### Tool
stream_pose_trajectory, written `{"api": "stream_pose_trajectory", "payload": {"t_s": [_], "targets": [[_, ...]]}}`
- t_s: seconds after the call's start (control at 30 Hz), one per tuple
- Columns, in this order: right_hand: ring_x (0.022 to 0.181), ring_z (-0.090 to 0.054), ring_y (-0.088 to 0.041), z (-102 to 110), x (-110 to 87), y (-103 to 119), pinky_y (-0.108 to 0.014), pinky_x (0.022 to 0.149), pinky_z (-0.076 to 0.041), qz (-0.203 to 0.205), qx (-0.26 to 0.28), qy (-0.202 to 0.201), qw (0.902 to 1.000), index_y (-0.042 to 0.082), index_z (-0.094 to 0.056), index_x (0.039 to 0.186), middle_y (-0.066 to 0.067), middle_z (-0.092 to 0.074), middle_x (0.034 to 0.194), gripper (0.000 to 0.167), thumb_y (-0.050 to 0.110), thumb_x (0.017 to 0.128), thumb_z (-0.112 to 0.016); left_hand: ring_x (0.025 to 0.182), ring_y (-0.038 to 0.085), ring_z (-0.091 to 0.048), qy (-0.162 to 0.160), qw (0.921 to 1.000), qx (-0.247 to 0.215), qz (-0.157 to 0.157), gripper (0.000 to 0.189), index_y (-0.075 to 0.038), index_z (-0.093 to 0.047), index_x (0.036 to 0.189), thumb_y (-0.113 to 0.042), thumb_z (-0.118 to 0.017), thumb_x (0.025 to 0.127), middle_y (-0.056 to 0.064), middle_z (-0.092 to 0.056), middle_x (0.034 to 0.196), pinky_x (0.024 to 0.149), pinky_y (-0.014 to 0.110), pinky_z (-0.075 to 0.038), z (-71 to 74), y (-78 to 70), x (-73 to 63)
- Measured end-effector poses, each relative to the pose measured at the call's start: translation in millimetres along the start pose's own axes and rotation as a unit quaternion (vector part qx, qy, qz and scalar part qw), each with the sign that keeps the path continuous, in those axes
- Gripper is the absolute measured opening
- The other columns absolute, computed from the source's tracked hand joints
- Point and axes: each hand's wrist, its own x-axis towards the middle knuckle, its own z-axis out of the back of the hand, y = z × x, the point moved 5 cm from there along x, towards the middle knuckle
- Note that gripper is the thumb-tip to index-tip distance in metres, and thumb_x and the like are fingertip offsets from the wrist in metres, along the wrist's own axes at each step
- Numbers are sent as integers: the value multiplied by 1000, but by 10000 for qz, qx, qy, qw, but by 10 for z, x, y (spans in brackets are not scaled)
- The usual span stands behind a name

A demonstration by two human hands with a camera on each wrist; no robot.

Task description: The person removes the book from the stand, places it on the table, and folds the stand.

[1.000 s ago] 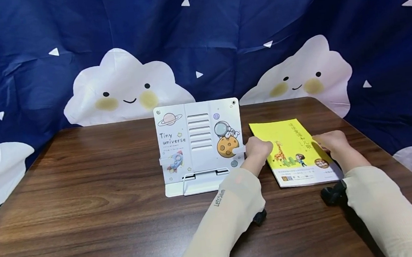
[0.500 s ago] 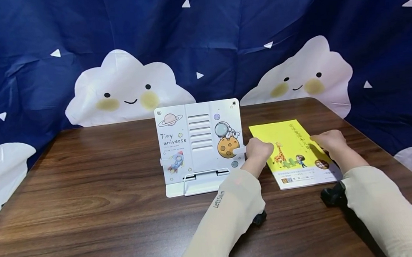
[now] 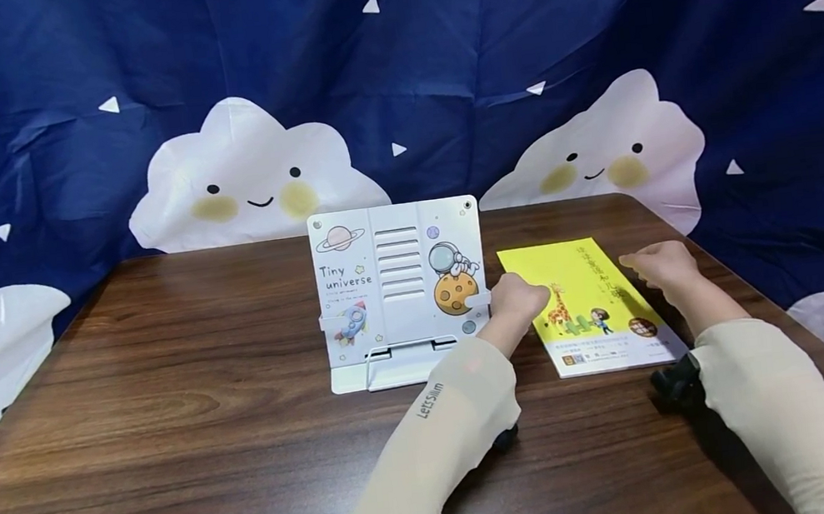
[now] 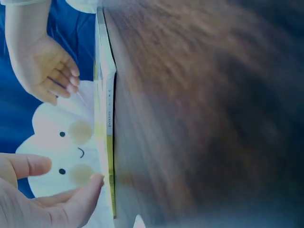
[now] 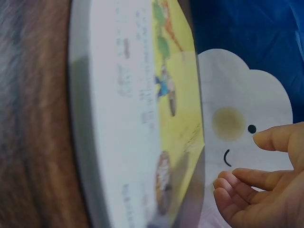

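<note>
A yellow book [image 3: 585, 297] with a giraffe and a child on its cover lies flat on the table. My left hand [image 3: 517, 306] is at the book's left edge, and in the left wrist view its thumb [image 4: 35, 165] stands apart from the fingers, one fingertip close to the spine [image 4: 109, 114]. Over the book's right edge hovers my right hand [image 3: 665, 268]. In the right wrist view that hand [image 5: 266, 190] has a gap between thumb and relaxed fingers, nothing held. Its palm and fingers also show in the left wrist view.
Left of the book stands a white metal book stand [image 3: 407, 324] printed "Tiny universe", with page clips and a wire front rest, close to my left hand. The brown wooden table [image 3: 213, 445] ends before a blue cloud-patterned cloth [image 3: 421, 55].
My right hand has drawn slightly up and right, away from the book's right edge. The left hand has barely moved. The book and the stand look the same.
</note>
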Motion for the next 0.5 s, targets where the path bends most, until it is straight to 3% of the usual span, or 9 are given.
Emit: {"api": "stream_pose_trajectory", "payload": {"t_s": [0.13,0.27,0.37,0.5], "targets": [[81,-50,-31,121,-351,419,-35,58,-43,249,-110,128,9995,-11,-48,111,-24,-49,99,57,38,82,-51,51,16,-46,106,9997,191,-122,29,0,-58,90,-20,-65,71,5,-51,68,42,24,-37,38,-27,-24],[87,-45,-36,187,-628,744,-42,66,-41,699,-277,325,9966,-15,-43,111,-29,-45,104,57,34,84,-49,59,15,-47,262,9976,520,-365,38,-1,-59,94,-27,-70,68,3,-52,70,48,23,-39,90,-80,-61],[95,-41,-41,198,-696,862,-47,73,-39,866,-414,378,9947,-17,-41,112,-32,-41,110,57,32,85,-48,53,14,-44,428,9953,645,-587,32,-2,-58,82,-28,-70,68,2,-47,64,44,24,-36,136,-128,-98],[101,-38,-44,178,-732,972,-51,80,-35,1042,-627,436,9916,-18,-40,113,-34,-39,113,58,32,85,-47,44,13,-34,563,9920,788,-808,34,-9,-45,59,-29,-70,69,0,-35,52,39,23,-29,209,-181,-141]]}}
